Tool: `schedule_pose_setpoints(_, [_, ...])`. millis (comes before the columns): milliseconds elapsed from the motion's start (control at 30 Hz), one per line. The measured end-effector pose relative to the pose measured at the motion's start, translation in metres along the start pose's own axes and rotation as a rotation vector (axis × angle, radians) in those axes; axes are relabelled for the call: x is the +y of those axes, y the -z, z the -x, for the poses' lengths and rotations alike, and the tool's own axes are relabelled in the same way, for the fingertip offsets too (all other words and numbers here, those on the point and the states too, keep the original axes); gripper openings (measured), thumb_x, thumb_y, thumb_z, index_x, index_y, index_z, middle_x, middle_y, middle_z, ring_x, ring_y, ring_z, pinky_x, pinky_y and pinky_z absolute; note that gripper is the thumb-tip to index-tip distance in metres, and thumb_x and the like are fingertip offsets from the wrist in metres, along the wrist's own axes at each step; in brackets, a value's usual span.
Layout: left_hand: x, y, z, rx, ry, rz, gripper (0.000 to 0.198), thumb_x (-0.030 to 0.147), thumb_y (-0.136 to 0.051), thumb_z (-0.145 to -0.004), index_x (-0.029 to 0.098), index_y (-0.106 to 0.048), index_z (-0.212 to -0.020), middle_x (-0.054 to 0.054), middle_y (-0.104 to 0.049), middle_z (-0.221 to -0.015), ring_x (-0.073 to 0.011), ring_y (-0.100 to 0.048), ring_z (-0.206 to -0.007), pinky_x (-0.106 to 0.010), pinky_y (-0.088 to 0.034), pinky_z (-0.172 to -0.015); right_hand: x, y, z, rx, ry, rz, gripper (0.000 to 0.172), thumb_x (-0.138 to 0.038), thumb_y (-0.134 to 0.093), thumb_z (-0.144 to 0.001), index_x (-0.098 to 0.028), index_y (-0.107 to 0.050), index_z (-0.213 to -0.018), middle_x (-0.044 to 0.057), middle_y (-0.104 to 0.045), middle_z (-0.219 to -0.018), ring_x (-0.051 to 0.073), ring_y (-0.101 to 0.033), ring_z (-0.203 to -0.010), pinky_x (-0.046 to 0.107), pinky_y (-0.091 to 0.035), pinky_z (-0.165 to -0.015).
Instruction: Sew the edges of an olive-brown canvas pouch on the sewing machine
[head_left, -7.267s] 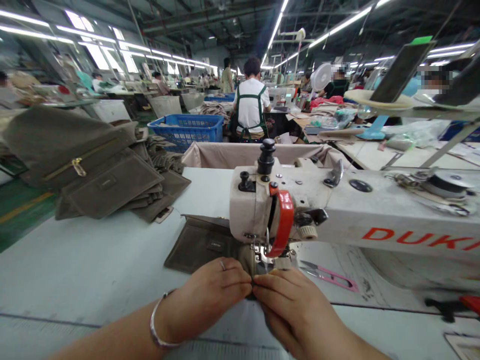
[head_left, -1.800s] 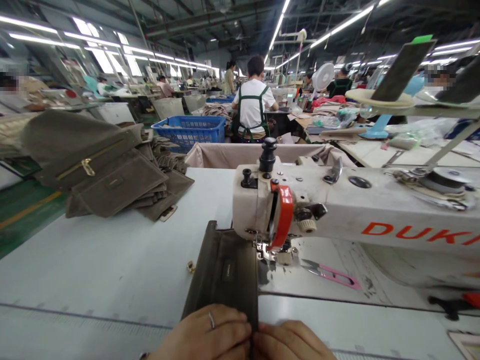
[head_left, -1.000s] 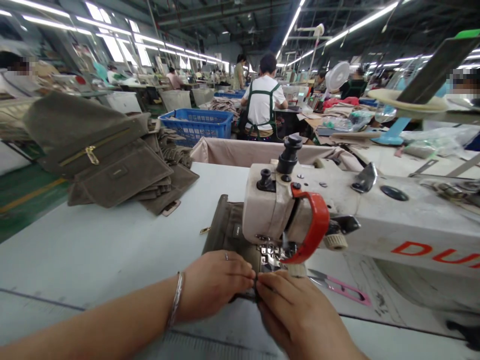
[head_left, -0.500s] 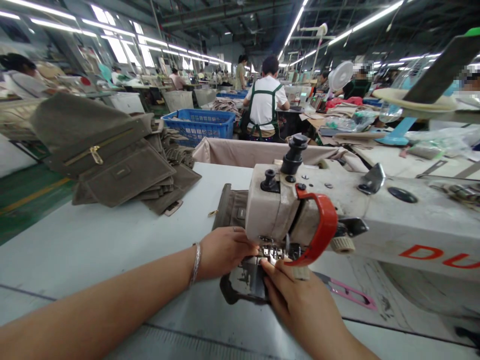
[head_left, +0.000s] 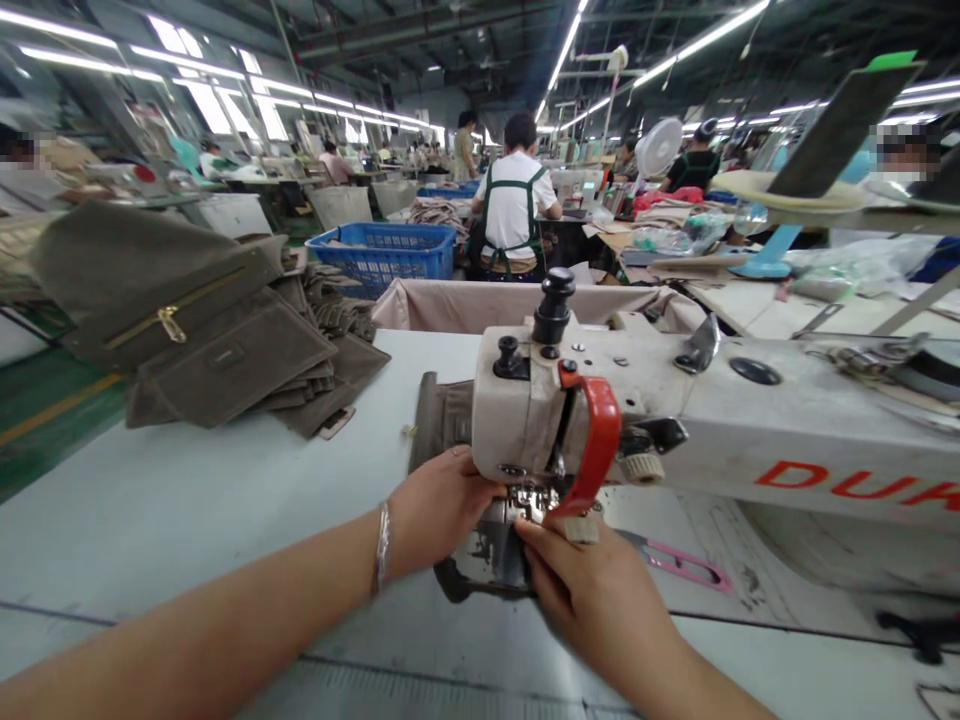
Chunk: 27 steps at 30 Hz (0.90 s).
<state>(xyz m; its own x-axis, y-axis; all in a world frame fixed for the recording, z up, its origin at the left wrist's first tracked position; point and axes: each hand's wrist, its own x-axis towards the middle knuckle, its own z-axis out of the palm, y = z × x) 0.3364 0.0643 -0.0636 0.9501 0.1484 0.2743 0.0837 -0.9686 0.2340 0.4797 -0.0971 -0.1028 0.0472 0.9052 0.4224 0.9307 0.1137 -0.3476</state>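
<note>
A white sewing machine point(head_left: 517, 410) with a red guard stands over the work, its presser foot point(head_left: 529, 498) low down beneath the head. My left hand point(head_left: 431, 505) lies left of the foot, fingers bent and pressed together at the near edge of an olive-brown fabric bag piece point(head_left: 441, 415). That piece reaches behind the machine head and has a small label. My right hand point(head_left: 592, 570) is just in front of the foot, its fingers closed and fingertips almost meeting the left ones. Whatever lies under the right fingertips is hidden.
Stacked olive-brown bag panels point(head_left: 232, 350) with a gold zipper lie at left. Pink thread snips point(head_left: 686, 565) rest right of my hand. Behind the table are a cloth-lined bin point(head_left: 435, 305), a blue basket point(head_left: 382, 250) and a seated co-worker point(head_left: 514, 205).
The view has swung slightly right, so the scene sits further left. Both hands stay at the presser foot; the bag piece's label has slipped mostly behind the machine head.
</note>
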Motion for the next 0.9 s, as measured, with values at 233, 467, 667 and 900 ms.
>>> schedule_pose_setpoints(233, [0.051, 0.013, 0.034, -0.132, 0.243, 0.236, 0.028, 0.027, -0.068, -0.083, 0.018, -0.065, -0.109, -0.007, -0.062, -0.114, -0.0227, -0.06, -0.1, -0.039, -0.053, -0.092, 0.004, 0.007, 0.003, -0.026, 0.087, -0.118, 0.035, -0.009, -0.048, -0.088, -0.02, -0.062, -0.117, 0.009, -0.065, -0.105, 0.025, -0.059, -0.095, 0.041, -0.053, -0.079])
schedule_pose_setpoints(467, [0.07, -0.004, 0.062, 0.037, 0.145, 0.168, 0.032, 0.029, -0.074, -0.079, 0.016, -0.066, -0.107, -0.007, -0.066, -0.115, -0.0228, -0.061, -0.1, -0.035, -0.054, -0.092, 0.0, 0.011, 0.007, -0.024, 0.149, -0.12, 0.038, -0.005, -0.047, -0.086, -0.021, -0.061, -0.118, 0.008, -0.065, -0.108, 0.024, -0.058, -0.095, 0.042, -0.052, -0.082])
schedule_pose_setpoints(667, [0.07, -0.011, 0.066, 0.035, 0.063, 0.041, 0.04, 0.031, -0.074, -0.079, 0.017, -0.064, -0.115, -0.006, -0.068, -0.115, -0.0263, -0.06, -0.104, -0.042, -0.055, -0.091, -0.002, 0.012, 0.007, -0.031, 0.158, -0.12, 0.035, -0.004, -0.05, -0.084, -0.021, -0.064, -0.111, 0.006, -0.067, -0.106, 0.023, -0.058, -0.09, 0.038, -0.051, -0.078])
schedule_pose_setpoints(900, [0.059, -0.006, 0.052, 0.033, 0.13, 0.135, 0.037, 0.016, -0.074, -0.077, 0.019, -0.065, -0.112, -0.004, -0.066, -0.116, -0.0257, -0.06, -0.104, -0.047, -0.054, -0.093, 0.002, 0.005, 0.007, -0.056, 0.112, -0.107, 0.04, -0.005, -0.048, -0.085, -0.018, -0.061, -0.12, 0.01, -0.064, -0.107, 0.026, -0.056, -0.096, 0.044, -0.05, -0.083])
